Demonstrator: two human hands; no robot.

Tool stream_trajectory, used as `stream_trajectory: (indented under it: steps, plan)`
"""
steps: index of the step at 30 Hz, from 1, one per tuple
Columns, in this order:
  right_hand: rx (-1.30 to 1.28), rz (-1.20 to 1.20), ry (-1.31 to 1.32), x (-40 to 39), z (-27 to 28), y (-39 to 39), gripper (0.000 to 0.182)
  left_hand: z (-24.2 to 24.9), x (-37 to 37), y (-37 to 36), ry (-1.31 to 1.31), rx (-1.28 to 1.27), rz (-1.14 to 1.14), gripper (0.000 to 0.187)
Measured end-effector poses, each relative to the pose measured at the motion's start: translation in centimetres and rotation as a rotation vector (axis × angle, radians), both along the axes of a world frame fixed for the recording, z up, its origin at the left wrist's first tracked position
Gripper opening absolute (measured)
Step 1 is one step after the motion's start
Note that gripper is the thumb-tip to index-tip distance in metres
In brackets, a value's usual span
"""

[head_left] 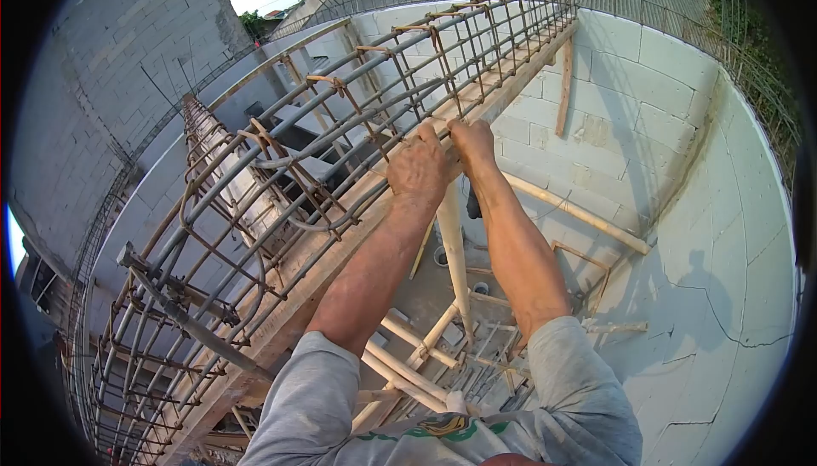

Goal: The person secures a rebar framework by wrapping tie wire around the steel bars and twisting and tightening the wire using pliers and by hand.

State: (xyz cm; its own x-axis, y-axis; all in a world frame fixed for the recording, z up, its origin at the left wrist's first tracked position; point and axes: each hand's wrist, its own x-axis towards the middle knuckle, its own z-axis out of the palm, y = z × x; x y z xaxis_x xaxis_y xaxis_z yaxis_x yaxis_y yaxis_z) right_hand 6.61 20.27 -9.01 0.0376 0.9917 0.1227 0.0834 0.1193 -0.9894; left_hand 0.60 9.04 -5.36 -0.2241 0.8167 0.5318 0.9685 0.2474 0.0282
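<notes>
A long rebar cage (pixel 357 113), made of grey ribbed bars and rust-brown stirrups, runs diagonally over a wooden formwork board (pixel 511 83). My left hand (pixel 417 164) is closed at the cage's lower near edge, its back turned up. Close beside it, my right hand (pixel 472 138) is closed too, thumb and fingers pressed together by the foot of a stirrup. What either hand holds is hidden by the fingers. A small dark object (pixel 474 200) shows beside my right forearm, partly covered; its kind cannot be made out.
Far below lies a floor with wooden poles (pixel 408 372) and scattered debris. An upright pole (pixel 454 253) stands under the board. Pale block walls (pixel 630 117) enclose the space, with a slanting pole (pixel 579 211) at the right. Another rebar beam (pixel 242 185) branches off left.
</notes>
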Motion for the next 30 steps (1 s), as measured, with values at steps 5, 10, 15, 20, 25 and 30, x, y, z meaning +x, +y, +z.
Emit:
stream_trajectory:
  steps: [5,10,15,20,25,30]
  plan:
    - [-0.068,0.178,0.140,0.5,-1.8,0.3,0.064,0.1,-0.1,-0.6,0.015,0.002,-0.037,0.039]
    - [0.086,0.156,-0.049,3.4,-2.4,-1.0,0.097,-0.2,-0.6,-0.4,0.068,0.014,-0.041,0.030]
    - [0.047,0.266,-0.336,6.2,-4.8,-4.6,0.100,-0.2,0.0,-0.9,0.078,0.028,-0.029,0.026]
    - [0.083,0.315,-0.090,7.9,-5.9,-7.1,0.080,-1.6,0.0,-2.3,0.191,0.353,-0.221,0.028]
    - [0.181,0.290,-0.184,7.8,-7.2,-7.7,0.070,-4.0,3.3,-6.2,-0.045,0.479,-0.331,0.041]
    - [0.222,0.435,-0.460,7.4,-7.2,-10.7,0.055,-5.7,4.1,-6.1,-0.857,0.292,-0.375,0.041]
